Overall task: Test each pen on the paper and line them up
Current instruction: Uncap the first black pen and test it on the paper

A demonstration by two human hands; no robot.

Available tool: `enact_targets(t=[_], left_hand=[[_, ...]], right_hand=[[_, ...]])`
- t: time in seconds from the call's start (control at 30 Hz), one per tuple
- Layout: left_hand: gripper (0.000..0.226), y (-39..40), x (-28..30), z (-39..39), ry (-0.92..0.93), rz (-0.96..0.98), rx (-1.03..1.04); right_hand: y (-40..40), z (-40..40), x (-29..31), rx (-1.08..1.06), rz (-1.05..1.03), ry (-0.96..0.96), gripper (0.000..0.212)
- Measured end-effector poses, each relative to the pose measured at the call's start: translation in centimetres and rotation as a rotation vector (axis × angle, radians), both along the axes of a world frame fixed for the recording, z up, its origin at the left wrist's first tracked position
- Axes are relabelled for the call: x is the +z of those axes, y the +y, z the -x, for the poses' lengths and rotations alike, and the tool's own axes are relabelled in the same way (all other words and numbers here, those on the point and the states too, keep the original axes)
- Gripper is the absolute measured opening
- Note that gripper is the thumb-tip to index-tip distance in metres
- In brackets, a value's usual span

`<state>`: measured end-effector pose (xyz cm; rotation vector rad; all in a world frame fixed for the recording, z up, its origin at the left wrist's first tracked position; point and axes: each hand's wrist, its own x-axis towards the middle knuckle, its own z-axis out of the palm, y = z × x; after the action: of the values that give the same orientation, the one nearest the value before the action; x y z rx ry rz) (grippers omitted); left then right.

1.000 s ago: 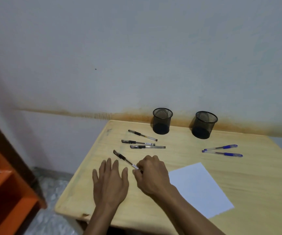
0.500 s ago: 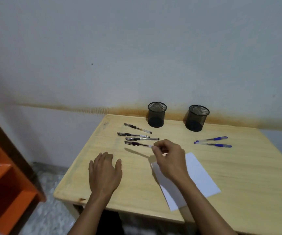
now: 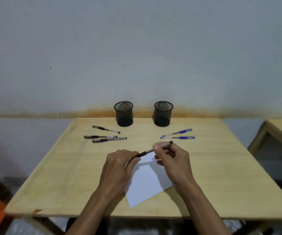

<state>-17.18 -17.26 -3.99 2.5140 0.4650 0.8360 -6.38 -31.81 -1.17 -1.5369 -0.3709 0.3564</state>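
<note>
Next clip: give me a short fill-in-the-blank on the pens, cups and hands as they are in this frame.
1. Both hands hold one ___ pen above the paper.
2. ___ black pens lie loose on the table to the left.
3. The two blue pens lie in front of the ___ mesh cup.
4. Both mesh cups look ___.

Missing words: black; three; right; empty

Held pen (image 3: 149,150): cap end was buried in left hand (image 3: 119,168), mid barrel under right hand (image 3: 172,160) fingers; couldn't tell if cap was on or off. Paper (image 3: 147,184) top corner and both sides partly covered by hands. Pen labels too small to read. 2nd table (image 3: 279,129) cut off at right edge.
</note>
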Motion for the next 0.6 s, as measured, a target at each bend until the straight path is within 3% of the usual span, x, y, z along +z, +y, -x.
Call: enact_targets(t=[0.3,0.47,0.6], left_hand=[[0.018,-1.0,0.8,-2.2,-0.015,0.007,-0.030],[0.011,2.8,1.4,0.6,-0.001,0.243,0.201],[0.010,6.4,1.4,1.8,0.063,0.177,0.304]], right_hand=[[0.7,-2.7,-2.1,0.100,-0.028,0.103,0.022],[-1.0,-8.6,-0.9,-0.029,-0.166,0.107,0.022],[-1.2,-10.7,-0.4,0.003,-0.146,0.079,0.023]])
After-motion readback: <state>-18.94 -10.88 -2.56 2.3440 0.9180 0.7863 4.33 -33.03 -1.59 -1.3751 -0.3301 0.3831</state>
